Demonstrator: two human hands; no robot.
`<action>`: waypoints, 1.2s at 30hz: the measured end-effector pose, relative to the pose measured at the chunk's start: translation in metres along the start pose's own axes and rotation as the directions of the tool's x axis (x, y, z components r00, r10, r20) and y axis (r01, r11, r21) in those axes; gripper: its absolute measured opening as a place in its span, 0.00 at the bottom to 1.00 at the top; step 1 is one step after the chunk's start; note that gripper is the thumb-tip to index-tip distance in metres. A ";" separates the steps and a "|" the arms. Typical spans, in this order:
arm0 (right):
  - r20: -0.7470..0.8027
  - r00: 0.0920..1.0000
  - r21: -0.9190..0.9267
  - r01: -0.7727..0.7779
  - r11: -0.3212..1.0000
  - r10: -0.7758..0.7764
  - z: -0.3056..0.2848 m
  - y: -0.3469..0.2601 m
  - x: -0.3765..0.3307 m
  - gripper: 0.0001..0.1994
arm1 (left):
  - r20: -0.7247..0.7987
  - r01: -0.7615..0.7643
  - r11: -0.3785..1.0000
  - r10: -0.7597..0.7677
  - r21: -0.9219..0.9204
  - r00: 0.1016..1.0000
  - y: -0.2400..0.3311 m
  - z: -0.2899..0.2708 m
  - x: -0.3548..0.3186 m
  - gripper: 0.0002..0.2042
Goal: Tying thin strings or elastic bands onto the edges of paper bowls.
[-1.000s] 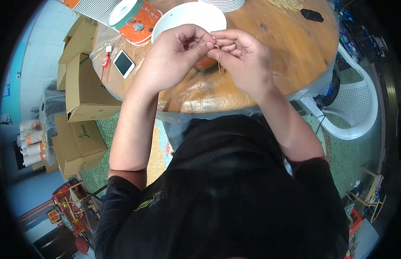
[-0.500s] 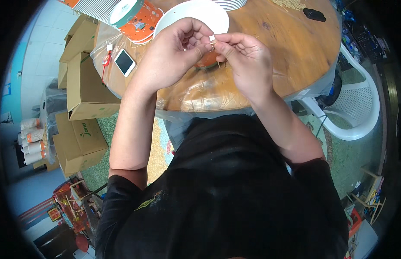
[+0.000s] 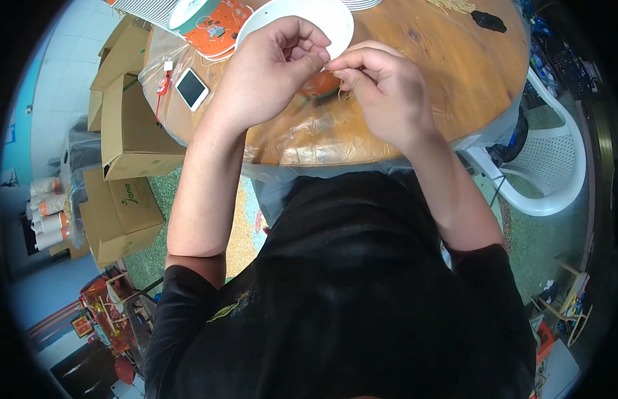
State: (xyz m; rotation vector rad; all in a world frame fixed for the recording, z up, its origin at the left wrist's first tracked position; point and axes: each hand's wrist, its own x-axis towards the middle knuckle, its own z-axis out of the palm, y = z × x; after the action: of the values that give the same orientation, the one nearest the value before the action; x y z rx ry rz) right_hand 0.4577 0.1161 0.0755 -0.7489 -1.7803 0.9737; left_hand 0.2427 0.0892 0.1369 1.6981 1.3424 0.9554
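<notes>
Over the near part of a round wooden table (image 3: 442,86), my left hand (image 3: 269,80) and my right hand (image 3: 392,93) meet fingertip to fingertip. Each is closed in a pinch. A thin yellowish cord (image 3: 340,94) hangs from the right fingertips. What the left thumb and forefinger pinch is too small and covered to make out. Right behind the hands is a white, round, open tub (image 3: 329,26), its inside facing up. Below the fingers shows a patch of orange surface (image 3: 320,85), partly hidden.
Left on the table stand an orange tub with a green rim (image 3: 219,30), a phone (image 3: 192,89) and a red cable with white plug (image 3: 164,83). Cords (image 3: 452,5) and a black item (image 3: 488,21) lie far right. Cardboard boxes (image 3: 133,126) and a white chair (image 3: 555,146) flank the table.
My right hand has shifted slightly right and turned, while the left has risen a little. A small white piece seen between the fingertips earlier is no longer distinct.
</notes>
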 end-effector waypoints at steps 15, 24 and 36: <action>-0.335 0.936 0.005 0.121 0.993 -0.112 0.025 0.014 -0.004 0.13 | -0.071 -0.134 0.990 0.138 0.051 0.988 -0.004 0.010 -0.014 0.07; -0.510 0.776 -0.093 0.380 0.920 -0.372 0.040 0.031 -0.010 0.15 | -0.018 0.013 1.000 -0.013 0.009 1.000 0.007 0.008 -0.014 0.11; -0.432 0.730 -0.304 0.436 0.847 -0.530 0.027 0.031 -0.008 0.14 | 0.076 0.060 0.993 -0.068 0.105 0.995 0.013 0.006 -0.007 0.11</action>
State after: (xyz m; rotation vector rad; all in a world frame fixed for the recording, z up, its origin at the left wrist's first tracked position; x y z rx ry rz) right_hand 0.4378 0.1175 0.0386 -0.5326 -1.4857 0.2226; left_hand 0.2521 0.0795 0.1458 1.7400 1.4055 0.7867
